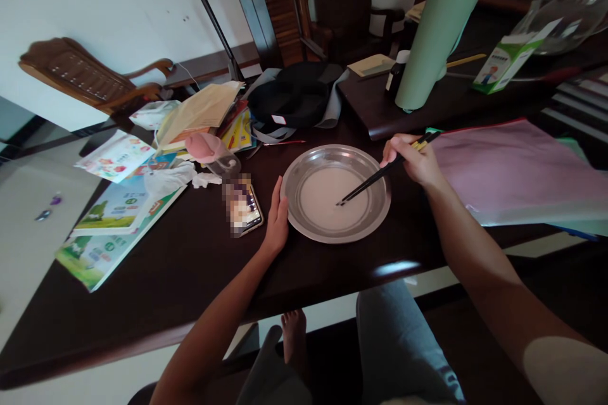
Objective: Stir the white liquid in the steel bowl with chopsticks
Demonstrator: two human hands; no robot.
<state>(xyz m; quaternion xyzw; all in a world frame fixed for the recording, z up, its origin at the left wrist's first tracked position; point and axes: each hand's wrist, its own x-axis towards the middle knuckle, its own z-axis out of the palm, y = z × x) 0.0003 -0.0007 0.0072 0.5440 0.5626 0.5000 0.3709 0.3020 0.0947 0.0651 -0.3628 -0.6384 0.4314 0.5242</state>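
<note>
A round metal plate (384,215) stands on the dark table, with a milky white liquid (327,202) inside it. My left hand (277,218) rests against the plate's left rim, fingers stretched out along the edge and not wrapped round it. Above the plate's right side, my right hand (412,157) is closed on a pair of black chopsticks (368,183) with gold bands near the top. The chopsticks slant down to the left, and their tips reach the white liquid near the middle of the plate.
Left of the plate lie a phone (244,205), a pink-lidded bottle (213,155), crumpled tissue (206,180) and booklets (114,209). Behind is a black bag (289,101). A green thermos (432,44) stands on a raised board (380,107). Pink folder (513,171) lies at right.
</note>
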